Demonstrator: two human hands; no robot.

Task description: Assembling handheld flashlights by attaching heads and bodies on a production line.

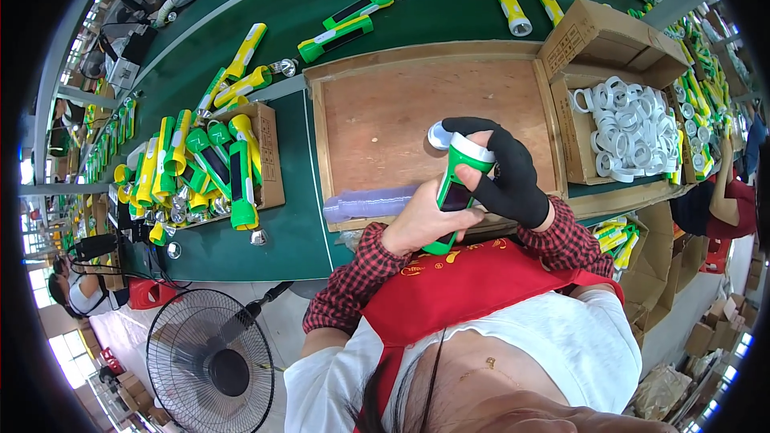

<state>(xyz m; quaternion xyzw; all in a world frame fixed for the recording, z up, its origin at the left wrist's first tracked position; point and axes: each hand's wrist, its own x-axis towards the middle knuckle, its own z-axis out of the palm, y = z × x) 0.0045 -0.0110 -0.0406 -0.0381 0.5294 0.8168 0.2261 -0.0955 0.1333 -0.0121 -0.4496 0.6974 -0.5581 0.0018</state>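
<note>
Close to my body, over the front of a wooden tray, I hold a green flashlight at a tilt, its head pointing away from me. My left hand is bare and wrapped round the flashlight's body. My right hand, in a black fingerless glove, closes over the head end, where a white ring sits. A round whitish disc shows just left of that ring; whether it touches the flashlight I cannot tell. A lavender strip lies along the tray's front edge.
Right of the tray stands a cardboard box of white rings. At left, a carton overflows with green and yellow flashlights. More flashlights lie on the green table. A floor fan stands lower left; other people work nearby.
</note>
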